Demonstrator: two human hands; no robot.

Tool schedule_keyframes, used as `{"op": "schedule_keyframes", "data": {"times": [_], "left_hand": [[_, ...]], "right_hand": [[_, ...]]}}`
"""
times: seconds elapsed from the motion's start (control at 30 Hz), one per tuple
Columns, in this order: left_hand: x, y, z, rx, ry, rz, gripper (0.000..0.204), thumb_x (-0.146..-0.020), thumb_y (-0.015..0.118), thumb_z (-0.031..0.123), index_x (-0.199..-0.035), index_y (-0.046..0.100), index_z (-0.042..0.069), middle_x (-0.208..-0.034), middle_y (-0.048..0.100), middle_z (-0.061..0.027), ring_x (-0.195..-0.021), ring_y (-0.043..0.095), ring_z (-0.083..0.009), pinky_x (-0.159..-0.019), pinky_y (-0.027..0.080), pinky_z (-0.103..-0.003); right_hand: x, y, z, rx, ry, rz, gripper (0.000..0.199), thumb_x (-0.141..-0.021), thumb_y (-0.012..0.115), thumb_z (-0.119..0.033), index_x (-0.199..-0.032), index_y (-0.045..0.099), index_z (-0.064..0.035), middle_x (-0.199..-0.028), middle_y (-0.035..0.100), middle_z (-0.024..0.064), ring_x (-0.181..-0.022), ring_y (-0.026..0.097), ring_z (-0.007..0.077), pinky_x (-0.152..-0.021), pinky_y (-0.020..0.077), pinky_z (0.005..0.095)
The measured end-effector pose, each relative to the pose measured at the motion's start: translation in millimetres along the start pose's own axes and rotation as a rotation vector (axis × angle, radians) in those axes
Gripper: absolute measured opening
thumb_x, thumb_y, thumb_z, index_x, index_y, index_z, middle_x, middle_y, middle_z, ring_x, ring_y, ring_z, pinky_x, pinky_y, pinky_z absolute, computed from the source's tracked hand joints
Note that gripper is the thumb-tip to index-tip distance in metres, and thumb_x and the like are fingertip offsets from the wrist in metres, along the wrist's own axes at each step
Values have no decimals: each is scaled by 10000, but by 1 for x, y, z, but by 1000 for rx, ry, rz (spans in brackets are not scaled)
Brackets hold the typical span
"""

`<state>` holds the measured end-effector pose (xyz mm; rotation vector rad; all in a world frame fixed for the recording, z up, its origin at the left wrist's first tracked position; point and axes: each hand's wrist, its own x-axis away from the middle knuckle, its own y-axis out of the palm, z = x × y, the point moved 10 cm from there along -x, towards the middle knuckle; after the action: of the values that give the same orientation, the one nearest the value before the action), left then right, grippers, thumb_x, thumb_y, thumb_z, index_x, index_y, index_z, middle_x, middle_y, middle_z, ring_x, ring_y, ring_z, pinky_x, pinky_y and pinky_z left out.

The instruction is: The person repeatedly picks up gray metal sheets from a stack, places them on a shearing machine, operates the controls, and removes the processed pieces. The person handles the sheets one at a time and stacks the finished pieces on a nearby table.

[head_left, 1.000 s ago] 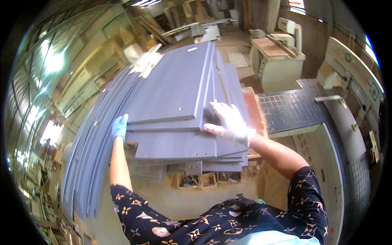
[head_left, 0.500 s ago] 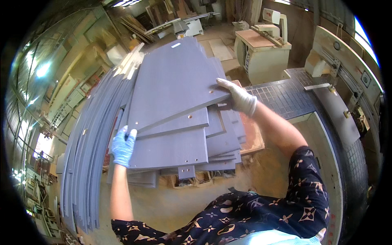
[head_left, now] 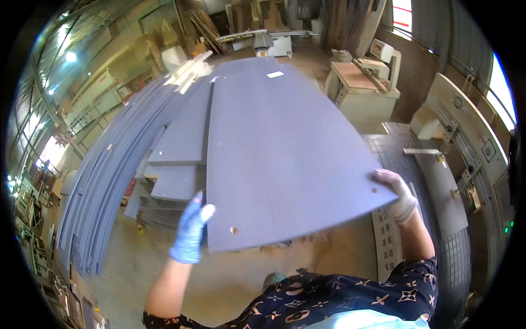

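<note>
A large grey-purple panel (head_left: 285, 159) spans the middle of the head view, with a round hole near each of its two near corners and a small white label (head_left: 275, 74) toward its far end. My left hand (head_left: 190, 233), in a blue glove, grips its left edge close to the near corner; some fingers are hidden there. In a whitish glove, my right hand (head_left: 401, 197) holds the near right corner, thumb on top and the other fingers out of sight beneath. The panel's near end is raised and reaches toward my body, over the floor.
Similar grey panels (head_left: 183, 131) lie stacked beneath and left of the held one. Long grey boards (head_left: 104, 175) stand in a tight row at far left. On the right is a machine with a dark gridded table (head_left: 394, 151); a cabinet-like machine (head_left: 361, 96) stands behind.
The panel has come off the stack toward me and to the right, both hands moving with it. More of the lower panels shows on its left. My view has shifted too.
</note>
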<state>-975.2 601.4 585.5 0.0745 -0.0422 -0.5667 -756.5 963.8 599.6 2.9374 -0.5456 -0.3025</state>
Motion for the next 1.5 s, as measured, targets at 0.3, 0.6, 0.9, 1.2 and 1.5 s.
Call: {"op": "schedule_keyframes", "data": {"times": [0.3, 0.6, 0.9, 1.2, 1.5], "left_hand": [[28, 151, -62, 243, -301, -573, 554, -835, 591, 276, -1281, 401, 8, -1165, 526, -119, -1044, 540, -236, -883, 464, -375], [67, 335, -223, 237, -556, -1413, 532, -835, 555, 256, -1260, 407, -28, -1167, 523, -146, -1043, 549, -240, -893, 461, -358], [180, 484, -542, -530, -33, -1748, 441, -882, 541, 366, -1073, 570, -30, -996, 626, -131, -898, 560, -198, -826, 448, -326], [299, 616, -617, -573, -285, -1542, 419, -877, 550, 289, -1161, 566, -18, -1161, 596, -142, -1025, 567, -211, -918, 418, -318], [363, 674, -597, -632, -406, -1402, 423, -856, 585, 271, -1160, 568, -23, -1147, 606, -123, -1002, 571, -188, -895, 427, -308]], "right_hand": [[249, -54, 30, 93, -95, 689, 354, -750, 664, -26, -1087, 557, -4, -1028, 601, 111, -922, 598, 190, -821, 481, 292], [442, 32, 126, -356, -80, 1277, 625, -762, 645, -242, -1271, 418, 42, -1122, 568, 126, -983, 578, 177, -861, 470, 312], [664, 23, 391, -186, 433, 2042, 425, -861, 590, -358, -1092, 561, -2, -936, 610, 63, -807, 567, 152, -732, 492, 330], [838, -80, 374, -263, 736, 2224, 622, -855, 503, -510, -1180, 548, 19, -1173, 581, 151, -1093, 533, 262, -939, 394, 354], [924, -152, 349, -271, 769, 2177, 682, -853, 469, -562, -1194, 539, 25, -1176, 582, 153, -1099, 533, 268, -927, 400, 359]]}}
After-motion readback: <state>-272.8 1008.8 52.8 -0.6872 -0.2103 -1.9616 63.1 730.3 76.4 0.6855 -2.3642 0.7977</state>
